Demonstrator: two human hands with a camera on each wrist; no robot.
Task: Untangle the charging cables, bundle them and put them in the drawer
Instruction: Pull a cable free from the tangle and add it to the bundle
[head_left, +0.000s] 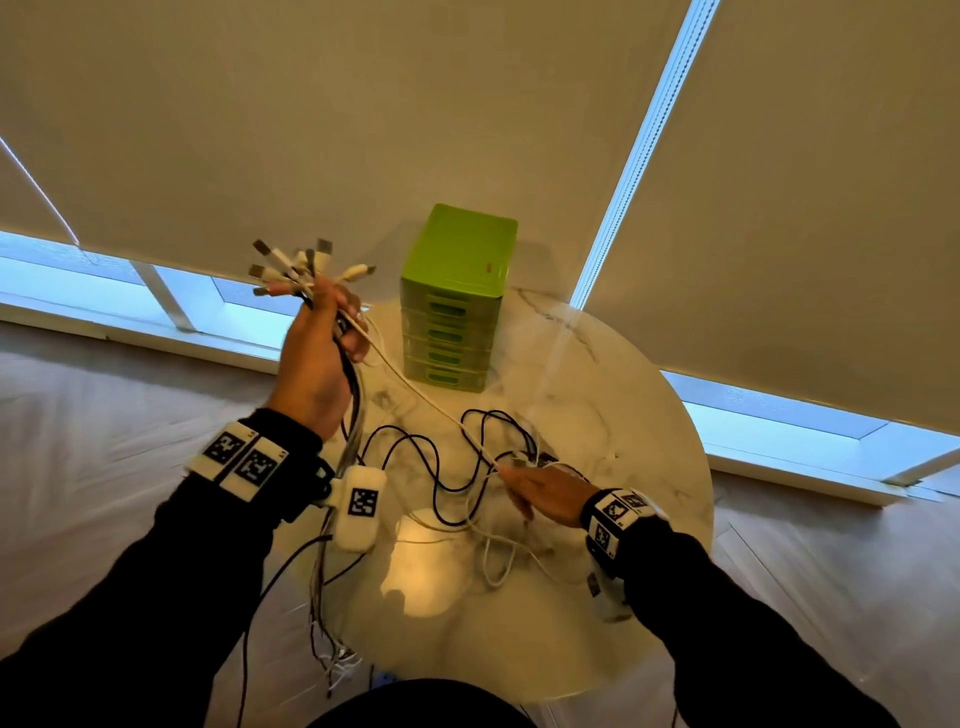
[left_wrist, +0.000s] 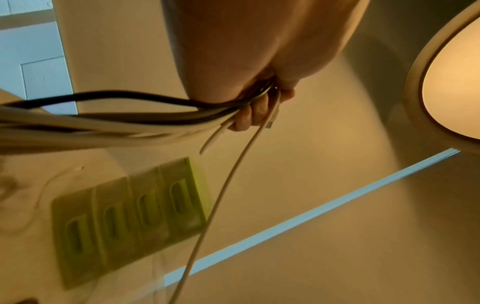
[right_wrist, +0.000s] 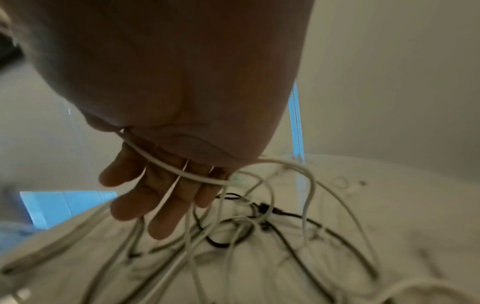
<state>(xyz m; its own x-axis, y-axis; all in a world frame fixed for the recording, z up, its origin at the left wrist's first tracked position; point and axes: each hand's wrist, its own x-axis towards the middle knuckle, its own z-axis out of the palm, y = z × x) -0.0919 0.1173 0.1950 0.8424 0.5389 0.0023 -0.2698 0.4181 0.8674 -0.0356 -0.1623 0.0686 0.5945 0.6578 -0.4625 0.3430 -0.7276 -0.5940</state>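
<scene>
My left hand (head_left: 324, 338) is raised left of the table and grips a bunch of black and white cables (left_wrist: 145, 121). Their plug ends (head_left: 301, 265) fan out above the fist. One white cable (head_left: 426, 400) runs taut from that fist down to my right hand (head_left: 540, 493). It crosses the underside of the straight fingers (right_wrist: 161, 195) and is clamped in the fold at the thumb. Under the right hand a tangle of cables (right_wrist: 246, 226) lies on the round marble table (head_left: 623, 415). The green drawer unit (head_left: 457, 296) stands at the table's far side, its drawers closed.
Loose cable ends (head_left: 332, 649) hang from the left hand's bunch past the table's near left edge toward the floor. Window blinds cover the wall behind the table. A lamp's bright reflection (head_left: 421, 561) lies on the near tabletop.
</scene>
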